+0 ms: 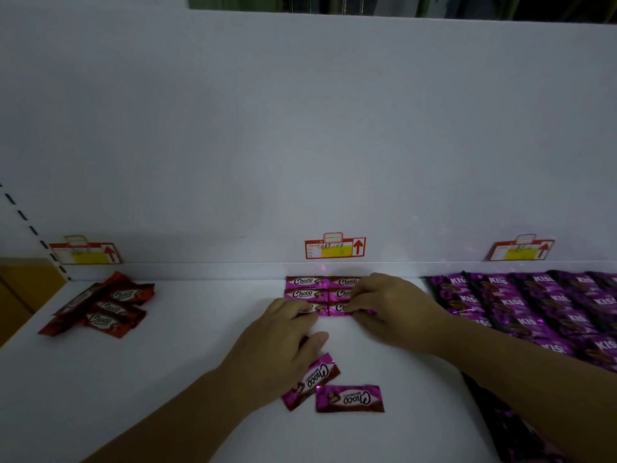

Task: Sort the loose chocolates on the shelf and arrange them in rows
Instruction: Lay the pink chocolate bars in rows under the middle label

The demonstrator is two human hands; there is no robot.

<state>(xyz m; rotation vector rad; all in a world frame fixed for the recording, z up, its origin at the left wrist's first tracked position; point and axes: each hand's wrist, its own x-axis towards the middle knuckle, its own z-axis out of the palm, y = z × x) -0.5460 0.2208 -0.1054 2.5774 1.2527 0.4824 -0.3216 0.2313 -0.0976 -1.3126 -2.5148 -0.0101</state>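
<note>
on the white shelf (167, 379), pink chocolates (305, 288) lie in a block two across and three deep at the far middle, against the back edge and below a price tag (335, 248). the right hand (387, 305) reaches in from the right, its grip narrow: thumb and fingers pinch the right end of the near-right bar (339, 309) in the block. the left hand (283, 332) lies on the left of the block's near row, with bent fingertips resting on the near-left bar (315, 308). its thumb is held apart toward the near side and its grip is loose, closing round nothing. two loose chocolates (349, 398) in the same pink wrap lie nearer, just beside each other. one is level, and the other is tilted and partly under the left wrist. a heap of red chocolates (103, 305) sits at the far left, well apart. purple packs (534, 302) overlap in rows along the right, under the right forearm.
</note>
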